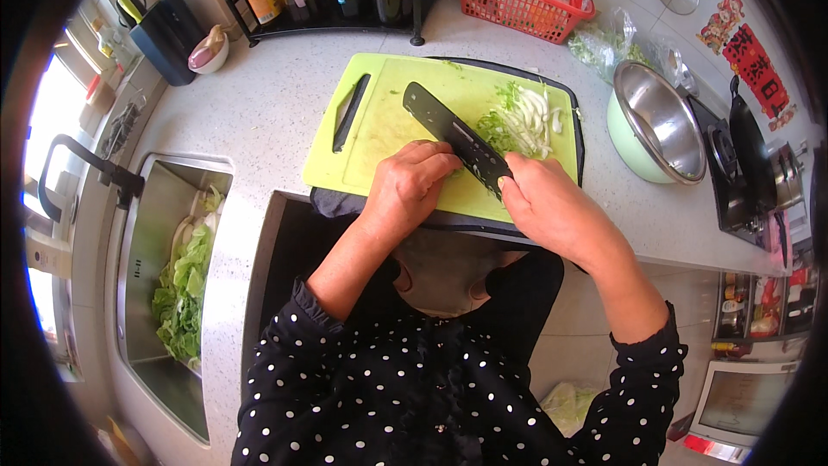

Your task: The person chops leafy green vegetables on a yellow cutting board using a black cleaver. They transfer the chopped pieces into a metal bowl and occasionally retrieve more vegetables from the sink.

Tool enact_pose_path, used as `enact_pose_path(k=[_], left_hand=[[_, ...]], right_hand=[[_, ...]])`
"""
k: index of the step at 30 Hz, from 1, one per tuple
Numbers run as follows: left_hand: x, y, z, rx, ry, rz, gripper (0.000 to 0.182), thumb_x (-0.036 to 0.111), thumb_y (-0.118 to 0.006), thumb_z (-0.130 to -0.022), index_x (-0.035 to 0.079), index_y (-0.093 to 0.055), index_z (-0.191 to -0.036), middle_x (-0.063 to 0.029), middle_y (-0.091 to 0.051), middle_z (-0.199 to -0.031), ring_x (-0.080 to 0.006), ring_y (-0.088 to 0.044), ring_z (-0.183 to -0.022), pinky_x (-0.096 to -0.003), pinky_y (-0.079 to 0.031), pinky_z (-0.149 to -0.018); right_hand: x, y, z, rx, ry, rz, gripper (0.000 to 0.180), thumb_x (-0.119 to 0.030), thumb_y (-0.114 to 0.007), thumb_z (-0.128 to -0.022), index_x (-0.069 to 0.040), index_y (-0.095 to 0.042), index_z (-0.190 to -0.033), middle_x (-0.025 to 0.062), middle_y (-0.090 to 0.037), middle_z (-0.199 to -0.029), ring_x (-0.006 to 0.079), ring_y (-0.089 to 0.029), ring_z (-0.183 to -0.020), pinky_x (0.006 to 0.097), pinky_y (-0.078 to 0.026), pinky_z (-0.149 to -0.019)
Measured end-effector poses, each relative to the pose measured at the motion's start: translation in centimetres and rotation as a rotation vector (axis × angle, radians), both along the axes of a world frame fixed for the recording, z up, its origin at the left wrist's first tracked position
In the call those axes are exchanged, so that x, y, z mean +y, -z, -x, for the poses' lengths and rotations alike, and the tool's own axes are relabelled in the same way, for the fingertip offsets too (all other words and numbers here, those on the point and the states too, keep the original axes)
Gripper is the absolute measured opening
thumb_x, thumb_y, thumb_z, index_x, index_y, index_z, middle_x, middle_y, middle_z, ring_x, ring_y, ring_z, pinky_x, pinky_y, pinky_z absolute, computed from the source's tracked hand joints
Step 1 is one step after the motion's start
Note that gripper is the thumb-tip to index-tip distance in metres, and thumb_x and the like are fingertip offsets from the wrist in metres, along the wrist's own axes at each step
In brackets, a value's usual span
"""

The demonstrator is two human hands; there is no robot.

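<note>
A green plastic cutting board (401, 129) lies on the counter over a dark mat or cloth. My right hand (550, 200) is closed around the handle of a black-bladed kitchen knife (453, 129), whose blade slants up and to the left across the board. My left hand (411, 181) rests on the board with curled fingers beside the blade, pressing on a leafy vegetable that is mostly hidden; a bit of green (457, 173) shows by the fingertips. Right of the blade lies a pile of shredded pale green leafy vegetable (530, 113).
Left is a steel sink (145, 259) holding leafy greens (187, 285). A metal bowl (653, 123) stands right, near a stove with pans. Behind are a knife block (165, 32), a condiment rack (336, 27) and a red basket (511, 10).
</note>
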State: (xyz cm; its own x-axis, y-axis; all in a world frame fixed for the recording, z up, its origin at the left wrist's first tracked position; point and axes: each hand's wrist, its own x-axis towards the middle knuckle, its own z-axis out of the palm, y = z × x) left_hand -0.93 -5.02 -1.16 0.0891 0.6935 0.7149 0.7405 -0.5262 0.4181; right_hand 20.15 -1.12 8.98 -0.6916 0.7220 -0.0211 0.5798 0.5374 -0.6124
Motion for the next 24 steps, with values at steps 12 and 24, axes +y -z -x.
enact_pose_path(k=[12,24], left_hand=[[-0.1,-0.3,-0.2,-0.026,0.009,-0.017,0.016,-0.005,-0.069,-0.079,0.003,-0.072,-0.092,-0.0137,-0.072,-0.097,-0.0352,-0.07,-0.089,-0.0415,-0.058,-0.077],[-0.1,-0.3,0.1,-0.054,0.023,-0.013,0.014,-0.005,-0.069,-0.079,0.002,-0.071,-0.091,-0.0127,-0.072,-0.096,-0.0336,-0.069,-0.089,-0.0397,-0.057,-0.076]], right_hand=[[3.0,1.8,3.6,-0.071,-0.036,-0.086,0.026,-0.018,-0.055,-0.098,0.008,-0.057,-0.095,0.0331,-0.064,-0.088,0.0521,-0.063,-0.088,0.0542,-0.05,-0.078],[-0.3,-0.6,0.0,0.042,0.096,-0.016,0.021,-0.013,-0.055,-0.099,0.008,-0.055,-0.094,0.0244,-0.057,-0.068,0.0335,-0.052,-0.057,0.043,-0.045,-0.059]])
